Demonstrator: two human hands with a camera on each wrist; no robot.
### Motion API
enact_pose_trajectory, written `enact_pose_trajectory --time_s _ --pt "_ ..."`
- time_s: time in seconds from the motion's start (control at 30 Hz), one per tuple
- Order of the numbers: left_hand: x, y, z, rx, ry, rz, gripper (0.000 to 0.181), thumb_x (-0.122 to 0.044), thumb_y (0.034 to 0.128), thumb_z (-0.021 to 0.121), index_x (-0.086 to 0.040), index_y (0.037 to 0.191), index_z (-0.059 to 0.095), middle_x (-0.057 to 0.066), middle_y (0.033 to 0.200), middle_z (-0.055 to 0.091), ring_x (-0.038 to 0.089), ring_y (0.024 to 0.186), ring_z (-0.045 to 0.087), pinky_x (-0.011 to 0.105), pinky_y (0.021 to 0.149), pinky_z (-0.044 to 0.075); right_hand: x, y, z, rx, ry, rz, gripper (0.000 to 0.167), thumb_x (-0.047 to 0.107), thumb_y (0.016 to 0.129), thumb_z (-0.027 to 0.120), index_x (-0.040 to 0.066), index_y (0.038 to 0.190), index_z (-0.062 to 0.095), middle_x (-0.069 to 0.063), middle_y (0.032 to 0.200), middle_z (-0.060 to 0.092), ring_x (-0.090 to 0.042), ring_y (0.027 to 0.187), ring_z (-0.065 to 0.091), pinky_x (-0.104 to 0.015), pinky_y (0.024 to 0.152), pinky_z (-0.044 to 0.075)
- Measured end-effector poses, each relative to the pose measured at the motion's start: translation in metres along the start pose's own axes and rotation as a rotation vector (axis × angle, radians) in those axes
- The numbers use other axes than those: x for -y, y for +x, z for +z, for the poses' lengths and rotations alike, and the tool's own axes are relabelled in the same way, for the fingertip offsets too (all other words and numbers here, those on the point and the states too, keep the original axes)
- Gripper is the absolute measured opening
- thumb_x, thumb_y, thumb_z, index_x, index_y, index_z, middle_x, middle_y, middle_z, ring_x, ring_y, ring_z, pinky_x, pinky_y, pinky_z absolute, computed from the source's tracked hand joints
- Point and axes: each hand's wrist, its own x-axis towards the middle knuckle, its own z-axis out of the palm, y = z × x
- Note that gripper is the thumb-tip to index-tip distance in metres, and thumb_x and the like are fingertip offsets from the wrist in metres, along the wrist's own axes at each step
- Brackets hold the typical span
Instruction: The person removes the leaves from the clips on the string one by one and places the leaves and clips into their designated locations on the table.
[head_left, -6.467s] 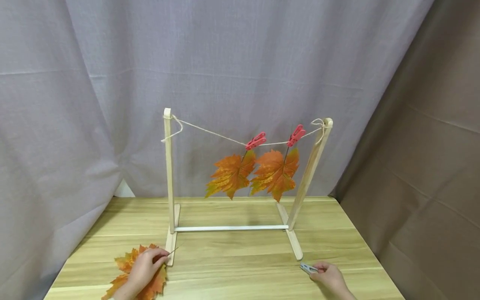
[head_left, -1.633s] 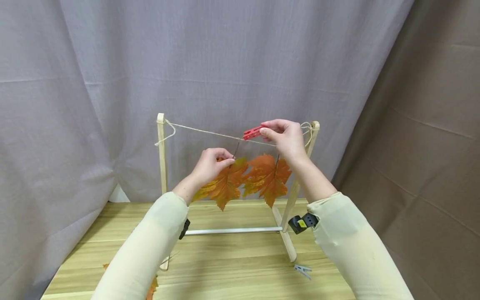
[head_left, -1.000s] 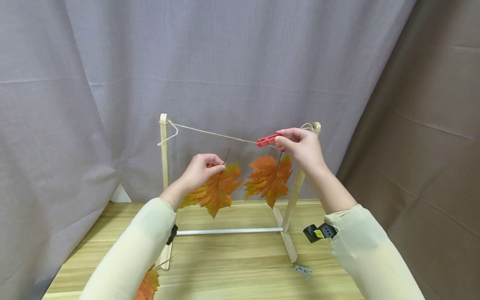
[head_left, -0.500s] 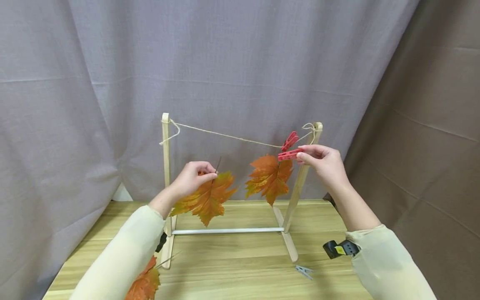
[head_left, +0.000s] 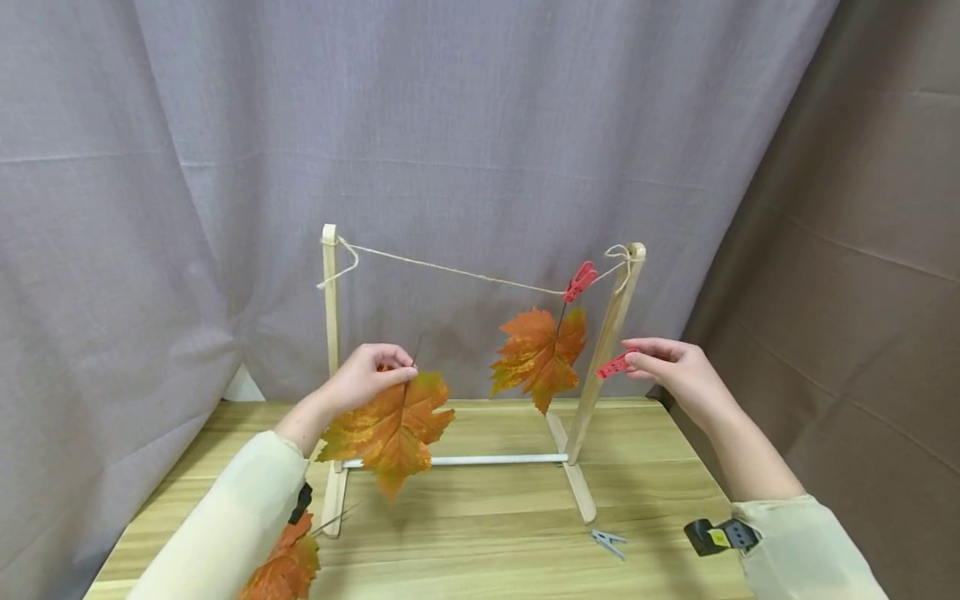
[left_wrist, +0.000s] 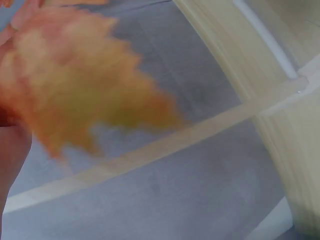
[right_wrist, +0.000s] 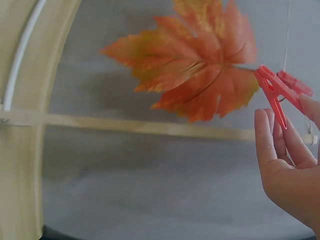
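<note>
The left grip pinches a leaf by its stem, above the tabletop; the right grip holds a peg near the right post. A light pinch should spare the stem; the peg is best steered clear of the post.

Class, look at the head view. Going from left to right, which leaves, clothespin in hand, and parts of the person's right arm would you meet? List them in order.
Tabletop leaf, held leaf, hanging leaf, red clothespin, right hand, right sleeve.
</note>
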Motion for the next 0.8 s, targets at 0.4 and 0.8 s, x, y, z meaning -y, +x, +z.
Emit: enact_pose_trajectory --time_s 0.4,0.8 --pt "0.019 -0.014 0.005 0.147 0.062 0.013 0.013 -0.012 0.0885 0.063 -0.002 0.083 0.068 0.01 0.085 0.071 0.005 0.075 0.056 0.02 0.071 0.047 -0.034 -0.015 -0.016 0.013 0.131 0.045 0.026 0.008 0.09 0.06 0.033 0.093 0.063 0.017 0.088 0.065 0.002 0.08 0.065 -0.013 0.075 0.052" --pt "0.037 -0.034 0.017 0.037 0.166 0.044 0.008 -0.009 0.0884 0.062 -0.005 0.088 0.069 0.007 0.085 0.071 0.009 0.077 0.061 0.022 0.07 0.05 -0.076 -0.026 -0.016 0.016 -0.058 0.157 0.047 0.013 0.089 0.062 -0.014 0.124 0.047 0.017 0.086 0.061 0.003 0.081 0.061 -0.016 0.075 0.051"
